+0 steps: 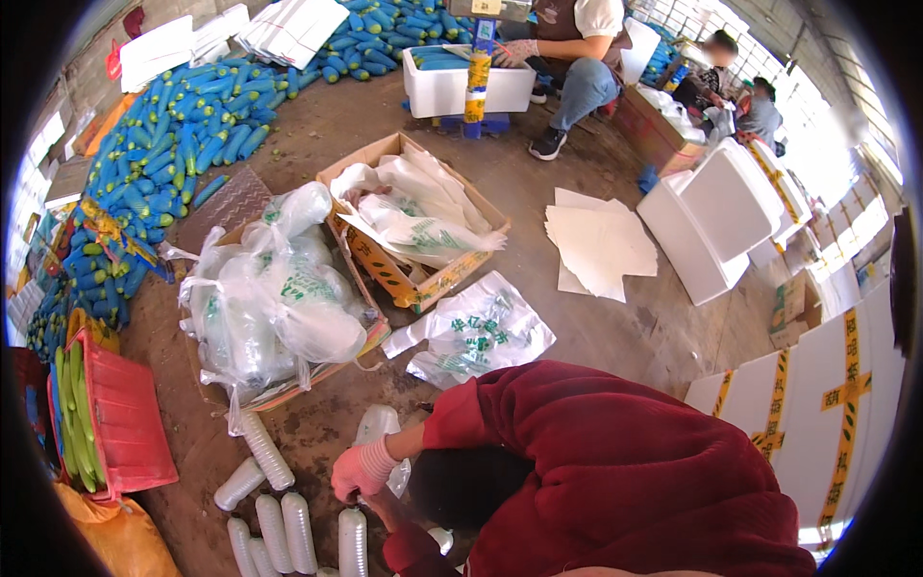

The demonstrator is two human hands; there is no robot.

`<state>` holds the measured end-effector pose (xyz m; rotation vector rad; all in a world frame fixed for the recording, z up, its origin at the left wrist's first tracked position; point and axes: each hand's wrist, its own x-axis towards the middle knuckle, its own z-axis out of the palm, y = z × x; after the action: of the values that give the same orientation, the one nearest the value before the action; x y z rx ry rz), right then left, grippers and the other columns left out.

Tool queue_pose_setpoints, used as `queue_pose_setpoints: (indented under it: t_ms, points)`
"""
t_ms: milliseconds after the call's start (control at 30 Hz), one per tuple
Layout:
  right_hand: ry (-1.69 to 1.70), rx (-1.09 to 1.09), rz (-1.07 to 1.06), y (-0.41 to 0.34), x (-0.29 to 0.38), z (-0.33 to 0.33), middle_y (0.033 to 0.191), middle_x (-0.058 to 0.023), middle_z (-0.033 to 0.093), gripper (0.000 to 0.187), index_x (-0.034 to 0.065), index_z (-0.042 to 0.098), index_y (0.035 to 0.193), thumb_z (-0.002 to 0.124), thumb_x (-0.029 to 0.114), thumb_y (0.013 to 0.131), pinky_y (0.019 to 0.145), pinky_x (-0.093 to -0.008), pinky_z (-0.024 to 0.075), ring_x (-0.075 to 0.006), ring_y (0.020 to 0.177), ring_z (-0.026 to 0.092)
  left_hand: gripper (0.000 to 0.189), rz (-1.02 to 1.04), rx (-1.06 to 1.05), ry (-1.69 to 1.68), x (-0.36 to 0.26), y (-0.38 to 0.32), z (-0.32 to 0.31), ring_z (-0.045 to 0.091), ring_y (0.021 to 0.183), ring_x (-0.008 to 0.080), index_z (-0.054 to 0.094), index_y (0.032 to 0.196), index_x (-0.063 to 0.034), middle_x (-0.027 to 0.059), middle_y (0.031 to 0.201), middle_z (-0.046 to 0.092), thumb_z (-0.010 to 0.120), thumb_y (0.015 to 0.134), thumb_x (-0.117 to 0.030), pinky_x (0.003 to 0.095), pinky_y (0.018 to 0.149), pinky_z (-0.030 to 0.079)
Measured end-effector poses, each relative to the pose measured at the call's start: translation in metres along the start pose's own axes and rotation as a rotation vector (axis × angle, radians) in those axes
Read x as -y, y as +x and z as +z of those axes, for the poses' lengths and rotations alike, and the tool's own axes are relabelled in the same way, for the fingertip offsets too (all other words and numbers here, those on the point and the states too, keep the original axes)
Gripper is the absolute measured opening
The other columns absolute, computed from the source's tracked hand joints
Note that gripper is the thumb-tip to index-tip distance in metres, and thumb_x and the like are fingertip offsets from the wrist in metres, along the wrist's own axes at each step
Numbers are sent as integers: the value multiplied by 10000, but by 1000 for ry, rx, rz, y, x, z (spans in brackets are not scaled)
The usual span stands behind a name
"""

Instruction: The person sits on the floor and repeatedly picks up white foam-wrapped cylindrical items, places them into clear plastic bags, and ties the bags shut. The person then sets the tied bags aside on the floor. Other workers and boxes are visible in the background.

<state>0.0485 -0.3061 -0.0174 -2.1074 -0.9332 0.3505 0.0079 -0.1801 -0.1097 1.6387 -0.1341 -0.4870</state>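
Note:
My right hand (pixel 360 472), in a pink knitted glove, has its fingers curled at the upper end of a ribbed, translucent plastic-wrapped cylinder (pixel 352 544). Close beside it, my left hand (pixel 386 508) reaches in from below; its fingertips are partly hidden. Clear plastic bags (pixel 378 425) lie just beyond the glove. Several similar cylinders (pixel 272 530) lie to the left on the stained floor. Beyond them, a cardboard box (pixel 375 345) is heaped with filled clear bags (pixel 288 288) bearing green print. A flat printed bag (pixel 479 328) lies on the floor.
An open carton (pixel 472 265) holds white paper and bags. Left are a red crate (pixel 130 418) of long green vegetables and a large heap of blue-sleeved vegetables (pixel 180 137). Cardboard sheets (pixel 602 245) and white foam boxes (pixel 692 231) stand or lie right. Another person (pixel 591 72) sits at the top.

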Motion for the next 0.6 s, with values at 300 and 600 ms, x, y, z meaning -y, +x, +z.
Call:
queue_pose_setpoints:
  t_ms: [300, 600]
  points:
    - [-287, -459, 211, -25, -19, -14, 1004, -89, 539, 374, 134, 559, 1033, 590, 160, 662, 736, -404, 454, -337, 907, 539, 385, -89, -145, -99, -3, 2, 1, 415, 623, 82, 445, 1053, -34, 7, 804, 473, 456, 911, -392, 219, 538, 345]
    - [-110, -266, 442, -25, -31, 13, 733, -126, 616, 164, 82, 603, 761, 552, 229, 710, 624, -428, 462, -331, 751, 598, 380, -9, -203, -88, -36, 6, 6, 325, 502, 54, 418, 927, -74, -23, 647, 368, 378, 930, -452, 193, 445, 258]
